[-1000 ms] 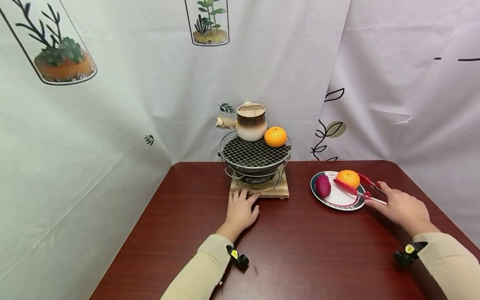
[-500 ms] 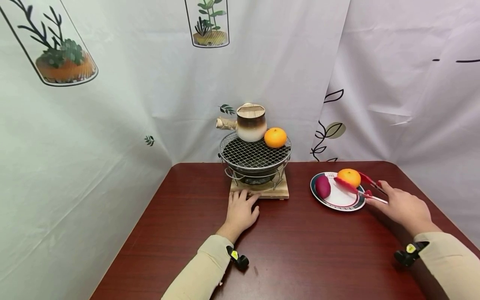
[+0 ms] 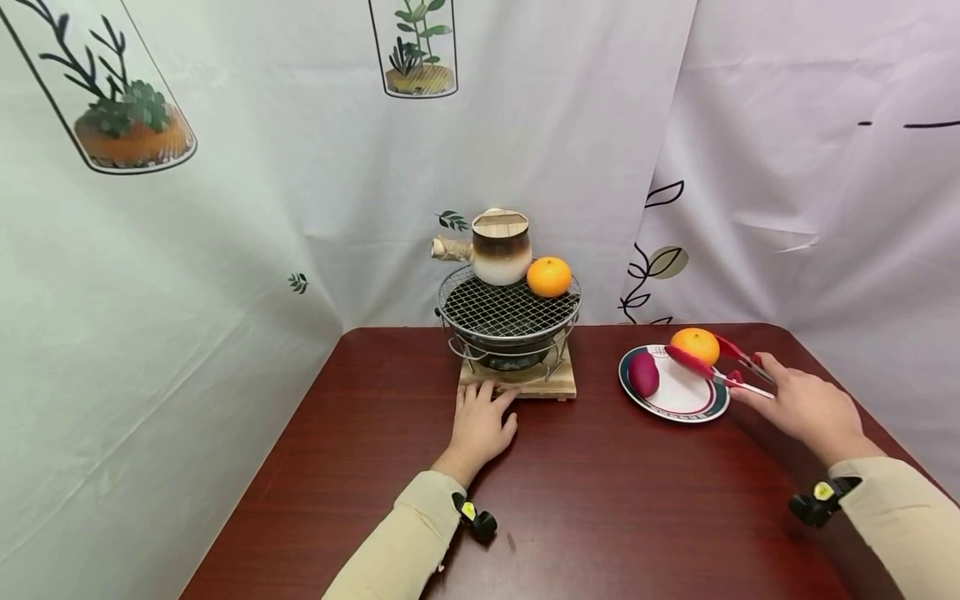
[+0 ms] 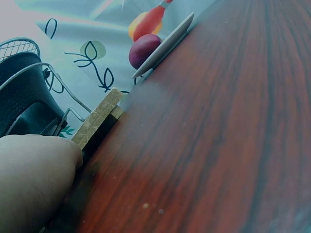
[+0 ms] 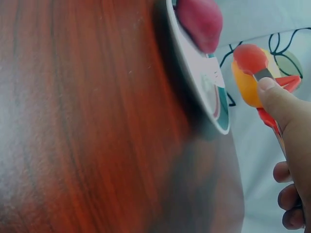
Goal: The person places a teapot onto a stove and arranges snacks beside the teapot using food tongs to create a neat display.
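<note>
My right hand [image 3: 813, 412] grips red-tipped tongs [image 3: 693, 364], whose tips clasp a mandarin orange [image 3: 696, 343]. In the right wrist view the mandarin [image 5: 247, 82] hangs just off the plate [image 5: 194, 68], with the thumb lying along one arm of the tongs. A smooth purple oval piece [image 3: 643, 374], perhaps a sweet potato, lies on the left of the plate [image 3: 678, 408]. My left hand [image 3: 480, 425] rests with its fingers extended on the front edge of a wooden base [image 3: 543, 387] under a round grill stove [image 3: 510, 346].
On the grill mesh [image 3: 498, 310] stand a brown-and-cream pot [image 3: 501, 257] with a wooden lid and side handle, and another mandarin [image 3: 549, 277] at its right. A patterned cloth [image 3: 360, 183] hangs behind the dark red table [image 3: 600, 500].
Held in the tongs, the mandarin has risen slightly from the plate. The right hand has lifted a little with it. My left hand stays where it was on the wooden base.
</note>
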Motion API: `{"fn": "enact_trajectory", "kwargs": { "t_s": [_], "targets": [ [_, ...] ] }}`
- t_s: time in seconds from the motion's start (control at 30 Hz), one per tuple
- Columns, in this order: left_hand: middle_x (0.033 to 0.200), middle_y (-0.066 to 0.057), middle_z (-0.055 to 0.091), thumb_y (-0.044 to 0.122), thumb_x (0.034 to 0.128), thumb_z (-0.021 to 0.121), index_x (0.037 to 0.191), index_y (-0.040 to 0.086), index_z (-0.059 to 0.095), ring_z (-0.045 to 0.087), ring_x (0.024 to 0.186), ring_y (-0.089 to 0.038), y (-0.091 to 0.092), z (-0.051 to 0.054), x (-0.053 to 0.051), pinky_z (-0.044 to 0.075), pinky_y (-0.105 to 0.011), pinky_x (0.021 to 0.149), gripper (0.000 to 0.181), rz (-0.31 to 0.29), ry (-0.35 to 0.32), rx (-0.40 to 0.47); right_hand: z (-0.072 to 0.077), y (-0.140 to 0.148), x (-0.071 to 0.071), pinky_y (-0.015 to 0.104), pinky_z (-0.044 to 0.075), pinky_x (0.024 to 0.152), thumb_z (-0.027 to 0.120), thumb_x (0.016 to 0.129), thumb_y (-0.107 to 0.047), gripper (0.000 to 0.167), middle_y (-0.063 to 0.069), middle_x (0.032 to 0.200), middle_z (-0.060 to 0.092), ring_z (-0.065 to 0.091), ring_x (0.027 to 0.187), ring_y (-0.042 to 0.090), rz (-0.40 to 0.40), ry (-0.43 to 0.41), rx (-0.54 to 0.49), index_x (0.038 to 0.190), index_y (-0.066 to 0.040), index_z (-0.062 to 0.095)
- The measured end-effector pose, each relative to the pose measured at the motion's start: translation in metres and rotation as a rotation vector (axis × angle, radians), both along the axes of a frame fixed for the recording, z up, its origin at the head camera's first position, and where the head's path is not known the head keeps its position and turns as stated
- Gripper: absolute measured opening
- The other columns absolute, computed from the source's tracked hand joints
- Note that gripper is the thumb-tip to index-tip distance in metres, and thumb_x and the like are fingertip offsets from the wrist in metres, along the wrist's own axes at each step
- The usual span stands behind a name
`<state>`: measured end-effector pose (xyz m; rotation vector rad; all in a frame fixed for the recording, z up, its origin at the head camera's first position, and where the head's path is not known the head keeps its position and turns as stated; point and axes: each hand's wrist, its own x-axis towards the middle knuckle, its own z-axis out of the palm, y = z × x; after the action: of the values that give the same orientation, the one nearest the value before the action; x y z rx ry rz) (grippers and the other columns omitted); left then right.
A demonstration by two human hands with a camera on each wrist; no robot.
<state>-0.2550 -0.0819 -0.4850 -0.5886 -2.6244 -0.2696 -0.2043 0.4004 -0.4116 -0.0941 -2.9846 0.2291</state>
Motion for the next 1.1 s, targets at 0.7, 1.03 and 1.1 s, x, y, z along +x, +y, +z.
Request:
{"fn": "enact_trajectory", "kwargs": {
  "t_s": [0.7,1.03,1.1],
  "targets": [
    [0.132,-0.009,0.055,0.033,0.0913,0.067,0.134,0.032,0.066,0.049,0.121,-0.037,0.000,-0.003,-0.003,0.032,-0.063,0.108,0.043,0.001,0.010,0.000,0.035,-0.018,-0.004,0.065,0.046,0.065,0.054,0.083,-0.081,0.101,0.037,0.121,0.057,0.057,0.095,0.055,0.037,0.054,-0.001,0.147,-0.004,0.037],
    [0.132,-0.009,0.056,0.033,0.0913,0.067,0.134,0.032,0.066,0.049,0.121,-0.037,0.000,-0.003,-0.002,0.032,-0.063,0.108,0.043,-0.002,0.010,0.005,0.050,-0.029,-0.005,0.066,0.047,0.067,0.051,0.085,-0.081,0.101,0.036,0.125,0.056,0.057,0.098,0.055,0.050,0.052,0.028,0.150,-0.005,0.037],
    [0.131,-0.009,0.055,0.033,0.0912,0.067,0.134,0.031,0.066,0.049,0.120,-0.037,0.000,-0.003,-0.002,0.033,-0.063,0.108,0.043,-0.003,0.012,0.005,0.052,-0.032,-0.004,0.067,0.047,0.068,0.051,0.084,-0.081,0.102,0.037,0.125,0.056,0.057,0.099,0.055,0.053,0.052,0.033,0.150,-0.004,0.037]
  ]
}}
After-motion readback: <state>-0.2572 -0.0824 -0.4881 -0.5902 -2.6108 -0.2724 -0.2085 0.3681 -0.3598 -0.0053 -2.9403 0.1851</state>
